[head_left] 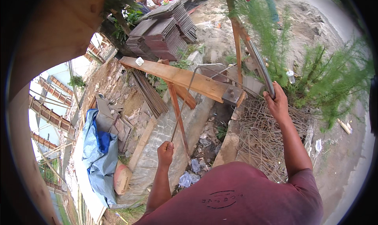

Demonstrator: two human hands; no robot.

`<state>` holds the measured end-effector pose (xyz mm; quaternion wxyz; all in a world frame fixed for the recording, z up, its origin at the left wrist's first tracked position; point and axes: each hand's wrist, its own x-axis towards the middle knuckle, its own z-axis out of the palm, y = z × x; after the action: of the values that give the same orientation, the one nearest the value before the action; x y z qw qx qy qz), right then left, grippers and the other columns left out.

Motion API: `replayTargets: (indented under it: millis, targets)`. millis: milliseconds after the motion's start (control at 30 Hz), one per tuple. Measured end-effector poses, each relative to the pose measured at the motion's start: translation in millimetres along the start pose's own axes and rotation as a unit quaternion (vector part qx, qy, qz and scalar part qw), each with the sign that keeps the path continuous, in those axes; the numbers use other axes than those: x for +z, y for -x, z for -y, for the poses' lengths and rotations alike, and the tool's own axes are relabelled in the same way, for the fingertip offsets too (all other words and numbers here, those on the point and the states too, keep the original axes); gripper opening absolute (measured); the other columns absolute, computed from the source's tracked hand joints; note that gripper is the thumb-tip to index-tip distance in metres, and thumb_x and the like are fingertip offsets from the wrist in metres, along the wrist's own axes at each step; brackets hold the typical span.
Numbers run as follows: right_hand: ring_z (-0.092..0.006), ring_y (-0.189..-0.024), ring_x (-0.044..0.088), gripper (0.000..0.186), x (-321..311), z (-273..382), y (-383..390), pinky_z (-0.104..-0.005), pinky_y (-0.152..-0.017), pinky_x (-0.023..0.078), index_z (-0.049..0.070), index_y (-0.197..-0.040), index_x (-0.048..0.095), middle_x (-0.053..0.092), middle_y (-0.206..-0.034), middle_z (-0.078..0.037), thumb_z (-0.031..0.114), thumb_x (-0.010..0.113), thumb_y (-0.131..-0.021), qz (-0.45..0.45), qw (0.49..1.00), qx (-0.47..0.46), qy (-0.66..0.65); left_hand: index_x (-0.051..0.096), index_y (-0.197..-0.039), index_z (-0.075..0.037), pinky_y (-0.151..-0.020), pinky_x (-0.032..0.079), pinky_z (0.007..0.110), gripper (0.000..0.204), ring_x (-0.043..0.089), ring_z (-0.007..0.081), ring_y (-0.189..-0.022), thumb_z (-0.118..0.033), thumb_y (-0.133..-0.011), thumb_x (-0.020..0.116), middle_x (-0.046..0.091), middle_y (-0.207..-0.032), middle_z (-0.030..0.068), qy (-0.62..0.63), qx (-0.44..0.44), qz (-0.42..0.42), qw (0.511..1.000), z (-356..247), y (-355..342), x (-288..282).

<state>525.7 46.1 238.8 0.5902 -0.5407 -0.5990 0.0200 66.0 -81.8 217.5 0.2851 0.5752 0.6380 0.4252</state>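
My left hand [165, 154] is closed round a thin steel bar [179, 114], which rises to a bend above a wooden beam [169, 73] on wooden legs and runs on to the right. My right hand [275, 103] grips a long grey metal pipe [258, 67], held at a slant beside the beam's right end. A dark steel block with bolts [232, 94] is fixed on that end. A small white object [139, 61] rests on the far end of the beam. Many bent wire pieces [260, 142] lie heaped below my right arm.
Stacked roof tiles [161, 36] stand behind the beam, straight bars [147, 93] lie to its left, and a blue tarp [98, 154] is at lower left. A debris-filled ditch [206, 142] runs beneath. Feathery branches [315, 75] hang at right. Two people [267, 4] are at the top.
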Motion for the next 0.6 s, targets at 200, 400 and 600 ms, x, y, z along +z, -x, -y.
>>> replayTargets:
  millis: [200, 400, 600]
  targets:
    - [-0.0112, -0.059, 0.051, 0.026, 9, -7, -15, -0.0291, -0.054, 0.039, 0.004, -0.081, 0.051, 0.053, -0.064, -0.003, 0.023, 0.068, -0.085, 0.191, 0.953, 0.169, -0.163, 0.05, -0.071, -0.004, -0.042, 0.028, 0.021, 0.044, 0.036, 0.0049, -0.046, -0.042, -0.092, 0.056, 0.039, -0.053, -0.0039, 0.151, -0.08, 0.009, 0.985, 27, 18, 28]
    - [-0.0091, -0.054, 0.049, 0.024, 14, -42, -11, -0.027, -0.05, 0.038, 0.004, -0.082, 0.053, 0.052, -0.061, -0.001, 0.023, 0.069, -0.085, 0.256, 0.946, 0.159, -0.115, 0.054, -0.076, -0.003, -0.043, 0.032, 0.022, 0.04, 0.04, 0.0067, -0.046, -0.039, -0.094, 0.054, 0.044, -0.056, -0.0018, 0.176, -0.115, 0.024, 0.977, 44, 40, 63]
    - [-0.0111, -0.058, 0.05, 0.024, 15, -62, -5, -0.0305, -0.053, 0.039, 0.003, -0.084, 0.055, 0.052, -0.061, -0.001, 0.022, 0.07, -0.084, 0.256, 0.948, 0.154, -0.109, 0.059, -0.085, -0.003, -0.046, 0.039, 0.022, 0.031, 0.049, 0.0082, -0.049, -0.03, -0.096, 0.052, 0.05, -0.06, -0.0002, 0.146, -0.167, 0.048, 0.974, 55, 42, 84]
